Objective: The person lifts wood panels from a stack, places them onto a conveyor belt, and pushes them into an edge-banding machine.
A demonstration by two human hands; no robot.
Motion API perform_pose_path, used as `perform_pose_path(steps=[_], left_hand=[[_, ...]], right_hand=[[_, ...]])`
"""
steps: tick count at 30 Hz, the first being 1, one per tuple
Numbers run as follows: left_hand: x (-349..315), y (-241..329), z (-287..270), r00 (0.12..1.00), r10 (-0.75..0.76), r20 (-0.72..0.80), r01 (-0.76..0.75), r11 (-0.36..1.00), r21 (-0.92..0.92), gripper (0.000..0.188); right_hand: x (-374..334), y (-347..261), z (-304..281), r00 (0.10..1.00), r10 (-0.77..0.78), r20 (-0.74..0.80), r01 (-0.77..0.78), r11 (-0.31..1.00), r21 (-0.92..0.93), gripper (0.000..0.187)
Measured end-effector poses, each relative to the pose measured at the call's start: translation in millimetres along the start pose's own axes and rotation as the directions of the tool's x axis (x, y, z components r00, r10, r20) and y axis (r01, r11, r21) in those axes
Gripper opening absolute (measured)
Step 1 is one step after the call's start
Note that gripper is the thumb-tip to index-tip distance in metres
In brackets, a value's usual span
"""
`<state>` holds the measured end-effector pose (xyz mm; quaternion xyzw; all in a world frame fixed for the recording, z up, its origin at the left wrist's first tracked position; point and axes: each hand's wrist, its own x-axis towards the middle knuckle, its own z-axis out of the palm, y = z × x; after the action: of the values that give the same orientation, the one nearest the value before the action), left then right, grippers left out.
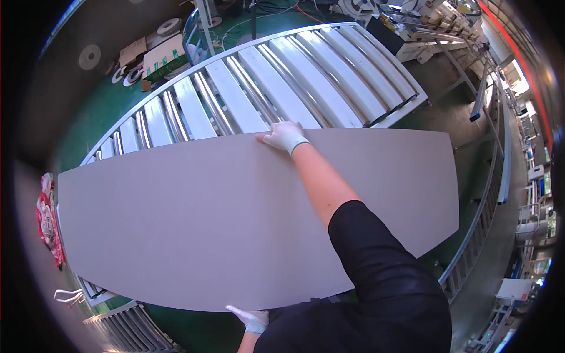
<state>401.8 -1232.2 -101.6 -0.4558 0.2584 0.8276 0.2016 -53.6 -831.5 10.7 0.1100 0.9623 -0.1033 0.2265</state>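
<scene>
A large flat grey panel (176, 217) spans the view from left to right, its far edge lying over a metal roller conveyor (259, 67). My right hand (285, 137), in a white glove with a bare thumb tip, is stretched across the panel to its far edge. Its fingers curl over that edge while the thumb rests on top. At the near edge, left of my body, my left hand (252, 319) in a white glove grips the panel. The fingers under the panel are hidden.
Cartons (165, 57) and round discs stand on the floor beyond the conveyor at the far left. A red and white bag (48, 220) lies by the panel's left end. Another roller conveyor (132, 329) is at the lower left, and a curved conveyor (477, 241) runs along the right.
</scene>
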Motion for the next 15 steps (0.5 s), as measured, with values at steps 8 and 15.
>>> perform_pose_path(steps=[8, 15], left_hand=[[6.9, 0.2, 8.8, 0.981, 0.196, 0.0, -0.193, 0.967, -0.164, 0.096], [15.5, 94.2, -48.3, 0.898, 0.386, -0.211, -0.388, 0.921, 0.033, 0.075]], right_hand=[[15.8, 13.5, 8.8, 1.0, -0.016, -0.01, 0.017, 0.999, 0.045, 0.087], [-9.5, 23.1, 38.3, 0.991, -0.058, -0.12, 0.068, 0.995, 0.074, 0.086]])
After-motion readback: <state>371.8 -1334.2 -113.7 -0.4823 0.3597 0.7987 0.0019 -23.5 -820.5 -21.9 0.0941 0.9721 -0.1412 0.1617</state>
